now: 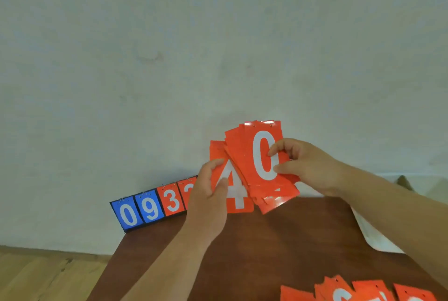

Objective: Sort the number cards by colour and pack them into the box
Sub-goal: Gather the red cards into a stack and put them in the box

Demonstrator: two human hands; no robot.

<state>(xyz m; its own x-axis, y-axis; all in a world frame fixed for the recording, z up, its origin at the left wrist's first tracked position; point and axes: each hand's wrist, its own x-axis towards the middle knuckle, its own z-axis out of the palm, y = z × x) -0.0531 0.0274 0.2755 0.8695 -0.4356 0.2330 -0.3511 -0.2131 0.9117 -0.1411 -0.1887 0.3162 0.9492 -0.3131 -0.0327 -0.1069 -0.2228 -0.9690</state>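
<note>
Glossy orange number cards, thin and slippery, fan loosely between left hand and right hand, both pinched on their edges.

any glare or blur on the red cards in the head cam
Head view: glare streaks on the glossy lower edge of the held red cards; digits stay legible on them and on the scoreboard; loose red cards look soft; wide-angle bending skews the table edges.

A plain indoor room, perhaps a sports hall or classroom: bare pale wall, wood floor, a brown table, and a flip scoreboard against the wall.
</note>
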